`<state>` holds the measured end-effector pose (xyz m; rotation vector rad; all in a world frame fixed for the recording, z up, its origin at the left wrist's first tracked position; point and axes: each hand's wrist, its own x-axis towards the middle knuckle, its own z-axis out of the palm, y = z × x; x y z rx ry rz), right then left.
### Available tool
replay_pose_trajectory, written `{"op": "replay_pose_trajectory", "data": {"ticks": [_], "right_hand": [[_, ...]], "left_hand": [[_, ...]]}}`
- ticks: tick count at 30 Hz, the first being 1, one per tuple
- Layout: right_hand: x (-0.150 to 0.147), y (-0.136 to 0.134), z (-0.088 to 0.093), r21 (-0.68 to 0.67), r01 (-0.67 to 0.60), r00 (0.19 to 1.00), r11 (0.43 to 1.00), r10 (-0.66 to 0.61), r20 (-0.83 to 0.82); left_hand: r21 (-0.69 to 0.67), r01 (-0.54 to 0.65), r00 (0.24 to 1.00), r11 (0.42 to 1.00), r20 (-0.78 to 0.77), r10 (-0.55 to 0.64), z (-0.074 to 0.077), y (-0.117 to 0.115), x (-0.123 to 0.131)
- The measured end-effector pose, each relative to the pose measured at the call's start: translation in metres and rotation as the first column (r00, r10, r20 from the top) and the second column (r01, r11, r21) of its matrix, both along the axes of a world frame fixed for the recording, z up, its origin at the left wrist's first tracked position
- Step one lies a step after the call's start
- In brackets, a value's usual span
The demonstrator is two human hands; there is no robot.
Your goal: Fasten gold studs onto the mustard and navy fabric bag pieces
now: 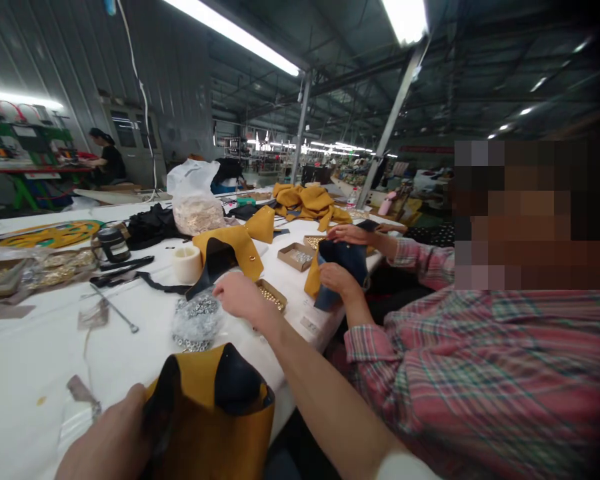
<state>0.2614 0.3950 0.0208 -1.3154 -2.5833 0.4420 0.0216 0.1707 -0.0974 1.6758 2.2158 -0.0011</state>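
Observation:
In the lower left my left hand [113, 437] grips the edge of a mustard-yellow bag [195, 373] with a dark blue inside, its open top facing up. My right hand [243, 297] reaches across the table, fingers pressed together at the edge of a clear plastic bag of metal rings [197, 323]. Whatever lies between those fingertips is hidden. Just beyond is another yellow bag piece [237, 243] with a dark inner side. A small box of gold-coloured fittings [273, 295] stands right behind my right wrist.
At right, a person in a plaid shirt [460, 360] handles a dark blue and yellow piece [340, 270]. Around the white table [35, 373] are a tape roll [187, 265], a thin metal rod [115, 309], a dark jar [113, 245], a filled plastic sack [195, 200] and heaped yellow pieces [313, 203].

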Motion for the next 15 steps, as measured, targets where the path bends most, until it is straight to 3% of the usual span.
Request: {"op": "replay_pose_trajectory", "data": {"ticks": [3, 8, 11, 15], "right_hand": [[-0.042, 0.039, -0.033, -0.055, -0.013, 0.998, 0.998, 0.016, 0.068], [-0.064, 0.048, -0.083, -0.042, 0.041, 0.998, 0.998, -0.039, 0.047], [-0.056, 0.052, -0.094, -0.048, 0.022, 0.999, 0.999, -0.023, -0.022], [-0.049, 0.056, -0.097, -0.037, 0.035, 0.991, 0.999, -0.04, -0.128]], "left_hand": [[-0.019, -0.007, 0.999, 1.0, 0.038, 0.007, 0.006, 0.011, 0.004], [0.009, -0.018, 0.998, 1.0, 0.059, 0.017, 0.008, 0.012, 0.004], [0.006, -0.029, 0.996, 1.0, 0.081, 0.028, 0.01, 0.01, 0.007], [0.015, -0.032, 0.995, 0.999, 0.091, 0.031, 0.011, 0.013, 0.007]]}}
